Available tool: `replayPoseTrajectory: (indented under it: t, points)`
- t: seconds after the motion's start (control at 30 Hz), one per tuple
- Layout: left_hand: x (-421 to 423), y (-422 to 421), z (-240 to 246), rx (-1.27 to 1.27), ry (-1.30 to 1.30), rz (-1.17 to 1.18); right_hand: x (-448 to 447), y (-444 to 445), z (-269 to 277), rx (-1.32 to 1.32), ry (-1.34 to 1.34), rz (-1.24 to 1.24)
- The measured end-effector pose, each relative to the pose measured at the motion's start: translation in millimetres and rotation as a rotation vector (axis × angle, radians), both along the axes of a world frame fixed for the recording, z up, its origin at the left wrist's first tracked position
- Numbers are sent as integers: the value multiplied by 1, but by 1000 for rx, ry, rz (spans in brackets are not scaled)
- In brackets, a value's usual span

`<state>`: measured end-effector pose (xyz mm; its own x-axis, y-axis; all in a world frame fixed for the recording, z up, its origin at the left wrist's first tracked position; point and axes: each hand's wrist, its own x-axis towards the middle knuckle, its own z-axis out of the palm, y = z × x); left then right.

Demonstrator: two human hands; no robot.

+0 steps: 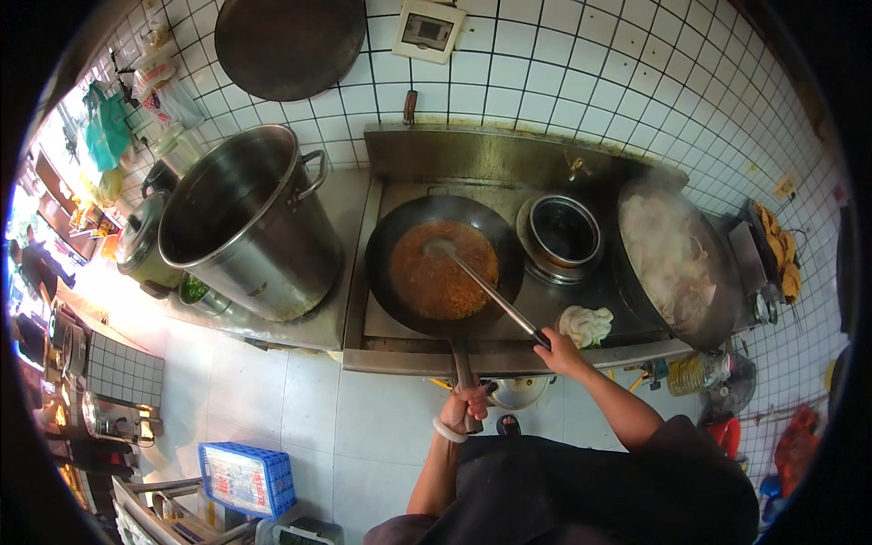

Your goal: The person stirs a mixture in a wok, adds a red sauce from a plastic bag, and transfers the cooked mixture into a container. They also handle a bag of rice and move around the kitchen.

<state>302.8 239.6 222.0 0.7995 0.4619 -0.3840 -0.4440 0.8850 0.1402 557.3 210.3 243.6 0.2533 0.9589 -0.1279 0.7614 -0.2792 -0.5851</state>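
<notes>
My left hand [466, 403] is wrapped around the handle [461, 361] of a dark wok [381, 269], with a pale bangle at the wrist. Reddish-brown sauce [426, 286] with small bits fills the wok's bottom, and faint steam rises from it. My right hand [562, 352] grips the black end of a long-handled metal ladle [487, 286]. The ladle's head rests in the sauce, partly sunk. Just beyond my right hand, a crumpled whitish cloth [586, 325] lies on the stove's front part.
A tall steel stockpot [286, 252] stands to the left. A round steel pot [565, 230] sits right of the wok, below a tap [578, 167]. Farther right, a large wok [715, 286] holds steaming pale food. A blue plastic basket [276, 487] is at lower left.
</notes>
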Motion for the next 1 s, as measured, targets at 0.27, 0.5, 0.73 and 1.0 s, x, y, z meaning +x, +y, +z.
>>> replayPoseTrajectory:
  t: [0.27,0.5,0.73,1.0]
  points:
    - [-12,-38,12,-46,-121,23,15,-39,-11,198,82,30]
    - [-6,-103,29,-80,-144,98,40,-64,4,250,80,168]
    - [16,-199,57,-21,-70,360,52,-73,25,241,172,423]
    - [14,-314,84,-23,-47,746,-1,-90,53,203,177,856]
